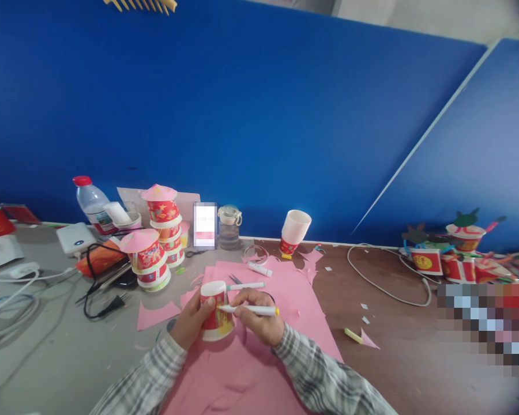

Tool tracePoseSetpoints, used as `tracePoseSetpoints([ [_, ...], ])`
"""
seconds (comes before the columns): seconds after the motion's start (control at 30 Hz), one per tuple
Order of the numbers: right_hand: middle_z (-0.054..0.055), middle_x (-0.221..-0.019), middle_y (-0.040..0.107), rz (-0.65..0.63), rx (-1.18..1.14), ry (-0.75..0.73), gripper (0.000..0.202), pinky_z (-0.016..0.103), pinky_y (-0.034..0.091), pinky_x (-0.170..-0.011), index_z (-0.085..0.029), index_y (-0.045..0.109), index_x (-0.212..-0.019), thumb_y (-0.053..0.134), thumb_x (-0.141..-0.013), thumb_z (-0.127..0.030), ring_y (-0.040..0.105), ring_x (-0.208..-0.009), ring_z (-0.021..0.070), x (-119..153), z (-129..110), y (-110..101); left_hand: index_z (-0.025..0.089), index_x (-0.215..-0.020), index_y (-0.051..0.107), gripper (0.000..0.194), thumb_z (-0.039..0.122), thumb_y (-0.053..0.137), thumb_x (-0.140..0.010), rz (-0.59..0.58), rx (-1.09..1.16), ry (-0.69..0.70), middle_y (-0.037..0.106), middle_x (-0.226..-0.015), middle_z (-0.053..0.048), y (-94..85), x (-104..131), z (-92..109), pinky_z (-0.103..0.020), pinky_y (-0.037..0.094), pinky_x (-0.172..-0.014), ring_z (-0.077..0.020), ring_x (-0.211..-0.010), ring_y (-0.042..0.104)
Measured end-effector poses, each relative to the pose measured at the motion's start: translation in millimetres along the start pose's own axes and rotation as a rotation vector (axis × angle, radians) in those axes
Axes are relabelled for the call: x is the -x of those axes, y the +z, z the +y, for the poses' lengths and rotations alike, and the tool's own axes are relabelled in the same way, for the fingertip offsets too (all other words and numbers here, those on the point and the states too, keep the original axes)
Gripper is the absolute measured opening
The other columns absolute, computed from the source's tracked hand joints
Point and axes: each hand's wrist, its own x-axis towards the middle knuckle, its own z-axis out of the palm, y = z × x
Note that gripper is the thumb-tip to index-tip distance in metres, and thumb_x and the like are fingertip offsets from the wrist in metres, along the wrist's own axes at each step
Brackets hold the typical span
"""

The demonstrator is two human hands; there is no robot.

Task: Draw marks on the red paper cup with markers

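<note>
Loose markers point(260, 270) clutter pink paper point(305, 323) behind the cup point(217, 324).

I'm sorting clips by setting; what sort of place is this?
Probably a worktable used for paper crafts: pink paper lies spread out, a paper cup and marker are in hand, and decorated paper-cup towers stand nearby.
</note>
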Motion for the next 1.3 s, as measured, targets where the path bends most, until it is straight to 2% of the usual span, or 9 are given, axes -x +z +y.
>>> tracePoseSetpoints([
  [0.2, -0.003, -0.059, 0.060, 0.010, -0.009, -0.019, 0.011, 0.021, 0.038, -0.047, -0.021, 0.068, -0.073, 0.060, -0.068, -0.015, 0.046, -0.048, 0.0121, -0.5, -0.7, -0.5, 0.021, -0.085, 0.057, 0.063, 0.065, 0.067, -0.041, 0.003, 0.001, 0.006, 0.064, -0.072, 0.000, 0.2, -0.1, -1.2, -0.035, 0.049, -0.064, -0.0246, -0.073, 0.059],
  [0.63, -0.002, -0.058, 0.059, 0.005, 0.005, 0.005, 0.009, 0.022, 0.038, -0.046, -0.020, 0.068, -0.070, 0.060, -0.067, -0.016, 0.047, -0.047, 0.0126, -0.7, 1.8, -2.0, 0.019, -0.083, 0.058, 0.066, 0.065, 0.069, -0.038, -0.003, 0.017, -0.015, 0.065, -0.071, -0.002, -0.7, -0.4, 0.6, -0.036, 0.050, -0.061, -0.0261, -0.072, 0.059],
  [0.93, -0.001, -0.058, 0.060, 0.028, -0.015, 0.000, 0.009, 0.023, 0.040, -0.049, -0.021, 0.068, -0.069, 0.060, -0.066, -0.017, 0.051, -0.052, 0.0156, -2.1, 6.0, -6.7, 0.022, -0.090, 0.056, 0.063, 0.063, 0.068, -0.043, -0.017, 0.064, -0.007, 0.066, -0.081, -0.003, -2.4, -0.4, -5.4, -0.037, 0.050, -0.068, -0.0270, -0.079, 0.059],
  [1.3, -0.002, -0.056, 0.059, 0.070, -0.051, 0.031, 0.008, 0.022, 0.038, -0.044, -0.020, 0.067, -0.068, 0.061, -0.065, -0.017, 0.048, -0.049, 0.0138, -2.9, 9.0, -7.5, 0.023, -0.089, 0.057, 0.063, 0.063, 0.069, -0.042, -0.002, 0.060, 0.000, 0.066, -0.085, -0.003, -2.6, 1.3, -1.9, -0.037, 0.049, -0.070, -0.0277, -0.083, 0.058],
])
